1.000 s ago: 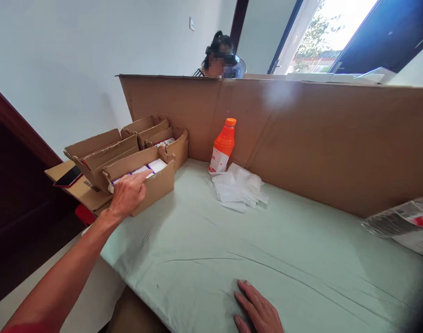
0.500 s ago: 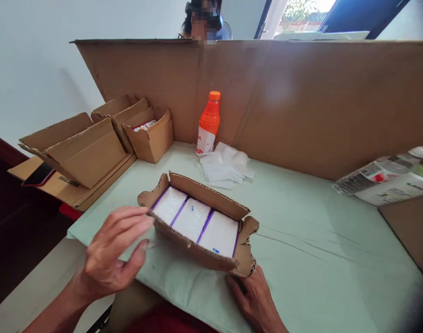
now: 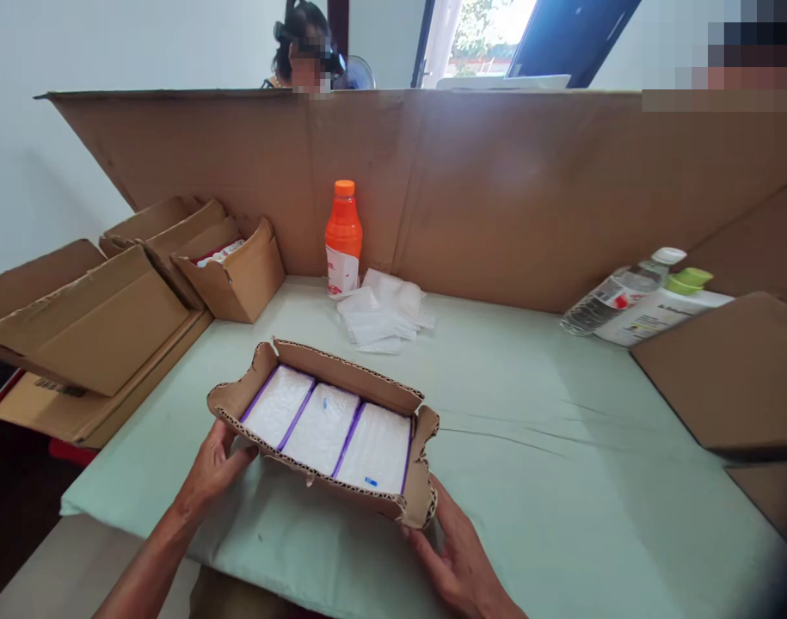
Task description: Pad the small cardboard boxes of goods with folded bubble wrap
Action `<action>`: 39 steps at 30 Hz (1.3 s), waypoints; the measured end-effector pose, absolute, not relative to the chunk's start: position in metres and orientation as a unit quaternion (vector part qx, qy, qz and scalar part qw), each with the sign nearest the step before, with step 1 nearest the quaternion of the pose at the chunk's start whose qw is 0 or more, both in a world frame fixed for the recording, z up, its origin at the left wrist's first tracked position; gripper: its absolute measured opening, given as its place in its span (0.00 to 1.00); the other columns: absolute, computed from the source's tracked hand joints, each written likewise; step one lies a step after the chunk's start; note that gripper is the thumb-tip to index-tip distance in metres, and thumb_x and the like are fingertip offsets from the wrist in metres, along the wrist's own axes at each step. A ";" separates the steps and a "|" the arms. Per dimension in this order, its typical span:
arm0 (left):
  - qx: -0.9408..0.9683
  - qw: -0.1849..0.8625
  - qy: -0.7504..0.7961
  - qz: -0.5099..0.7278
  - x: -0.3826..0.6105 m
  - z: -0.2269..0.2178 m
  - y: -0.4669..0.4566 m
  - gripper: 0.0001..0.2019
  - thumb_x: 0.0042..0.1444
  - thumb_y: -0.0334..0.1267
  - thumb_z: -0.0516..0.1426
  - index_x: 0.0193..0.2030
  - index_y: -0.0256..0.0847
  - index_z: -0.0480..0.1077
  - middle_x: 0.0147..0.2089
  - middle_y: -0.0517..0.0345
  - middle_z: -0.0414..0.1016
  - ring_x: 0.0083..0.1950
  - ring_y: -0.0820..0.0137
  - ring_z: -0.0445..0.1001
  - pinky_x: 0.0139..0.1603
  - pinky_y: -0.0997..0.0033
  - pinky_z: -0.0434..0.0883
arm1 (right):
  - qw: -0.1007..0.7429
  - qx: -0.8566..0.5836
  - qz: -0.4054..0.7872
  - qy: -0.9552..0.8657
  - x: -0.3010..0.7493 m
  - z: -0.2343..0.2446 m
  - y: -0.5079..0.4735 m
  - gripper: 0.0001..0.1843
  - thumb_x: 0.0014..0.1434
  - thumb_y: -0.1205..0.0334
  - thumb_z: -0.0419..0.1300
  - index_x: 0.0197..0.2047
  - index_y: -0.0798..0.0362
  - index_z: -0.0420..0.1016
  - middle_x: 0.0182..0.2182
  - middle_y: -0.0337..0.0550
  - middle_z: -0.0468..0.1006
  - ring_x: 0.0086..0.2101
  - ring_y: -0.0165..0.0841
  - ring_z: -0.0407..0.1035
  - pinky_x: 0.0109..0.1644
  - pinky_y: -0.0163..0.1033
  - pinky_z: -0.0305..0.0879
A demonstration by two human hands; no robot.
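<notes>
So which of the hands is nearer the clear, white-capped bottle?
Right. Right hand is at the right end of the cardboard box, left of the clear bottle and nearer the camera; left hand is at the box's left end, farther off.

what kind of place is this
Likely a makeshift indoor workstation, perhaps in a home or small workshop: a cloth-covered table, a cardboard panel standing along its far side, and rough-edged cardboard boxes, plus an open box of white packs in front.
</notes>
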State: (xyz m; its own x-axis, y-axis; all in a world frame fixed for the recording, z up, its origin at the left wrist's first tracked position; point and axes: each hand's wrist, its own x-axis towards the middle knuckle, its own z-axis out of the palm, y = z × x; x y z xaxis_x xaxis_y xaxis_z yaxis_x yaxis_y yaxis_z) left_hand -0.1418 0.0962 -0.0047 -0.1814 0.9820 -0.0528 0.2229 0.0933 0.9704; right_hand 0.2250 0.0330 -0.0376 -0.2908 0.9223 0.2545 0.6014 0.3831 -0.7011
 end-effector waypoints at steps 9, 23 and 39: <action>0.415 0.450 0.613 0.499 -0.104 -0.031 0.104 0.41 0.41 0.52 0.68 0.60 0.36 0.64 0.53 0.41 0.79 0.56 0.48 0.77 0.55 0.52 0.76 | 0.354 -0.496 0.360 -0.706 0.224 -0.018 0.070 0.32 0.66 0.49 0.57 0.71 0.50 0.62 0.66 0.52 0.67 0.64 0.47 0.63 0.65 0.49 0.66; 0.426 0.390 0.637 0.511 -0.066 -0.083 0.106 0.37 0.50 0.58 0.65 0.62 0.36 0.66 0.55 0.37 0.76 0.65 0.46 0.69 0.69 0.44 0.63 | 0.392 -0.530 0.485 -0.574 0.250 -0.015 0.122 0.34 0.65 0.42 0.56 0.68 0.51 0.68 0.64 0.53 0.70 0.62 0.50 0.66 0.66 0.52 0.63; 0.446 0.294 0.716 0.450 -0.068 -0.094 0.094 0.31 0.48 0.69 0.60 0.40 0.39 0.77 0.35 0.44 0.80 0.50 0.44 0.78 0.59 0.43 0.72 | 0.395 -0.550 0.283 -0.679 0.295 0.003 0.223 0.21 0.63 0.45 0.58 0.50 0.47 0.82 0.57 0.48 0.78 0.57 0.46 0.71 0.65 0.52 0.65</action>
